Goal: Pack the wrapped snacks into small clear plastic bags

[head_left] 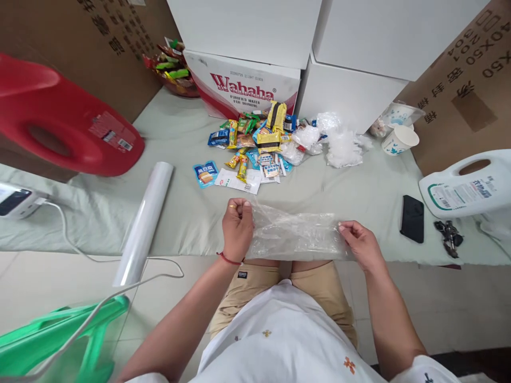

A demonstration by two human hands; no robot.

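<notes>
A clear plastic bag (297, 231) is stretched flat between my two hands at the front edge of the table. My left hand (238, 226) grips its left end, fingers curled in. At the right end, my right hand (362, 243) pinches the bag between thumb and fingers. Just beyond lies a heap of small packaged snacks, with a yellow packet (269, 142) in the middle and a blue snack packet (206, 174) at the near left. Crumpled clear bags (344, 148) are bunched on the heap's right side.
A roll of plastic film (146, 221) overhangs the front edge at left, near a red jug (67, 122) and a white cable. On the right are a black phone (412, 218), keys (449, 238), a white detergent bottle (471, 183) and paper cups (400, 140). Boxes (247, 85) stand behind.
</notes>
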